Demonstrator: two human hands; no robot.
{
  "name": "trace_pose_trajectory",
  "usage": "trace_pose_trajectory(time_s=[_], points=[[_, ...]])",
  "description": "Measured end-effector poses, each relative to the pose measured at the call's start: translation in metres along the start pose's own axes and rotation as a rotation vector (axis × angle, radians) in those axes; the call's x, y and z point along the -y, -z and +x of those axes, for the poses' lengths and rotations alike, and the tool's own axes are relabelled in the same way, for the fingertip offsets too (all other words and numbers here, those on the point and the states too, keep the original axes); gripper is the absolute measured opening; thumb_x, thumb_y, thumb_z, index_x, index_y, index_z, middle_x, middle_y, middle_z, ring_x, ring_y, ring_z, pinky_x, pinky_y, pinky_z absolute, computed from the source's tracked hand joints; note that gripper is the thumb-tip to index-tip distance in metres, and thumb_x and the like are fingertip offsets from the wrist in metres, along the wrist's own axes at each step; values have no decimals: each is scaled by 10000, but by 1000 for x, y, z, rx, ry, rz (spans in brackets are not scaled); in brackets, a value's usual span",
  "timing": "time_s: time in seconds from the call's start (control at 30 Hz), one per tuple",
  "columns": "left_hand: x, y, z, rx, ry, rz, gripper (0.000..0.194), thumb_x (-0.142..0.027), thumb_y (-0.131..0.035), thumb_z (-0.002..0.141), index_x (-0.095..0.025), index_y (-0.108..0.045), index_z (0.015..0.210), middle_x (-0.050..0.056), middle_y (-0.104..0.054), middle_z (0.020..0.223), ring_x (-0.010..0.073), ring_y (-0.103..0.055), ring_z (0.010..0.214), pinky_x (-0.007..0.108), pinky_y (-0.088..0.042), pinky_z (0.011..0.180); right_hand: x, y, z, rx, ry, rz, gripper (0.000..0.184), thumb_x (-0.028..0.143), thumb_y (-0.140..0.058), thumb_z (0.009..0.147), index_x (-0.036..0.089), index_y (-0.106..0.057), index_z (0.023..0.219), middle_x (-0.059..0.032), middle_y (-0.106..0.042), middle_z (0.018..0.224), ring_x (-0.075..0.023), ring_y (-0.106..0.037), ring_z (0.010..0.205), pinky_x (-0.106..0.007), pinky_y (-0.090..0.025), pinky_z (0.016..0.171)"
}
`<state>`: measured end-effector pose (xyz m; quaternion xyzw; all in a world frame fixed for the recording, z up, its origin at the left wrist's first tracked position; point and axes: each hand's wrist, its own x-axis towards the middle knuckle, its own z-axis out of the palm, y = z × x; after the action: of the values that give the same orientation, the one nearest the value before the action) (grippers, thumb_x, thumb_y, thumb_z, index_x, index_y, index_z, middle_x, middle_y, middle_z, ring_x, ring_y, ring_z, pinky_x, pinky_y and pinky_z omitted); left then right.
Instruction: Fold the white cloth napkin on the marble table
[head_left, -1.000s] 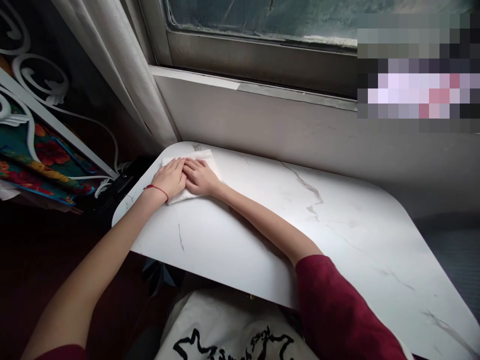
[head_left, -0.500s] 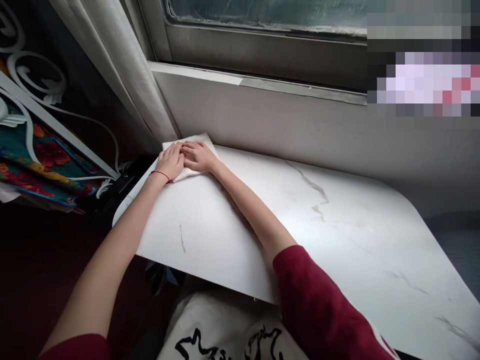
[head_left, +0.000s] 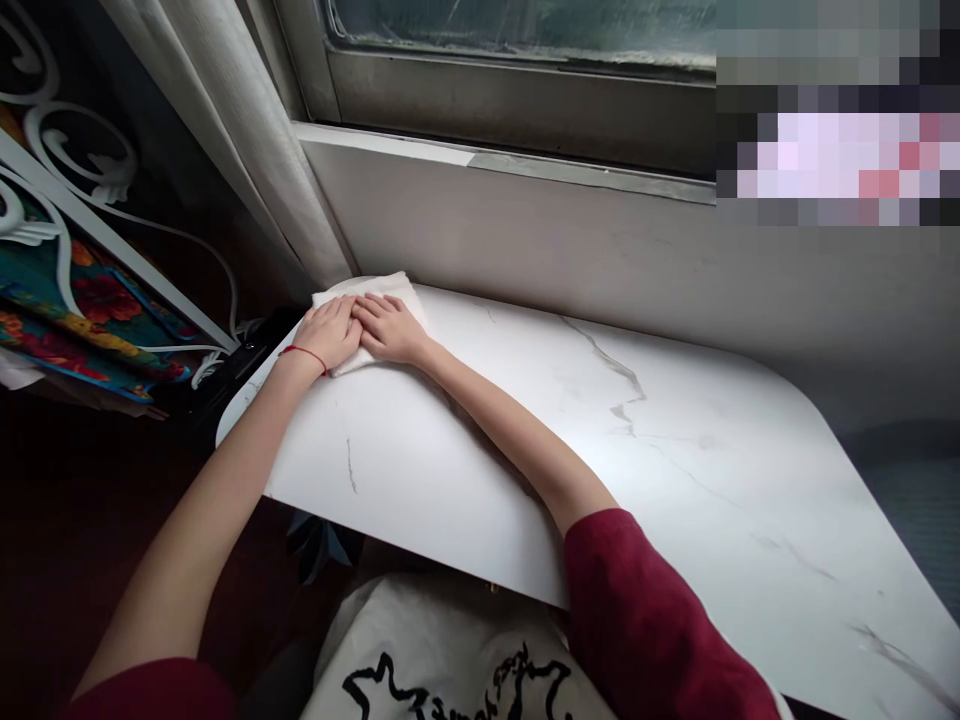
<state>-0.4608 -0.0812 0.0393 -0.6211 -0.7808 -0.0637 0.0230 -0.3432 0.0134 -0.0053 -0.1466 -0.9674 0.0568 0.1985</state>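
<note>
A folded white cloth (head_left: 405,291) lies on the white marble-patterned table (head_left: 480,450), at its far left corner by the wall. My left hand (head_left: 330,330), with a red string around the wrist, rests flat on the left part of the cloth. My right hand (head_left: 390,330) lies flat beside it, its fingertips touching or slightly overlapping the left hand's fingers. Both hands press down with fingers extended, and neither is wrapped around the cloth. The cloth's middle is hidden beneath them.
A window (head_left: 525,30) with a sill is set above the grey wall (head_left: 525,230) behind the table. A pale curtain (head_left: 232,130) hangs at the left corner. Further left stands a white scrolled metal frame (head_left: 112,230) with floral fabric (head_left: 97,310).
Both hands and the cloth have slid slightly toward me across the tabletop. The whole view has shifted a little. Both hands stay flat on the cloth.
</note>
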Motion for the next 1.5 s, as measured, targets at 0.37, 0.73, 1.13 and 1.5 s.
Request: trace_pose_trajectory(time_s=[0.37, 0.73, 1.13, 1.5], points=[[-26, -19, -184, -287, 15, -184, 543, -302, -280, 1015, -174, -403, 1528, 149, -504, 1546, 289, -412, 1487, 488, -344, 1221, 110, 19, -105, -127, 212, -25, 510, 409, -447, 1017, 106, -546, 1415, -209, -521, 1524, -347, -451, 1436, -543, -327, 1187], [-53, -21, -215, -390, 128, -122, 552, -244, -313, 1017, -198, -308, 1567, 190, -511, 1509, 333, -414, 1481, 551, -341, 1222, 119, 25, -109, -93, 411, -32, 526, 440, -418, 1023, 77, -591, 1363, -222, -554, 1482, -374, -481, 1381, -534, -389, 1111], [-50, -4, -117, -123, -13, 54, 538, -220, -322, 934, 22, -532, 1367, 283, -557, 1430, 379, -467, 1420, 520, -399, 1156, 42, 29, -83, -59, 383, 11, 487, 401, -397, 1035, 74, -596, 1336, -239, -552, 1478, -338, -491, 1391, -508, -381, 1127], [-80, -22, 9, -136, -241, -8, 497, -258, -340, 965, -73, -549, 1376, 210, -569, 1442, 329, -503, 1366, 475, -391, 1143, -61, 47, -82, -22, 31, -3, 511, 334, -473, 992, 106, -552, 1442, -190, -501, 1549, -324, -426, 1469, -501, -319, 1191]])
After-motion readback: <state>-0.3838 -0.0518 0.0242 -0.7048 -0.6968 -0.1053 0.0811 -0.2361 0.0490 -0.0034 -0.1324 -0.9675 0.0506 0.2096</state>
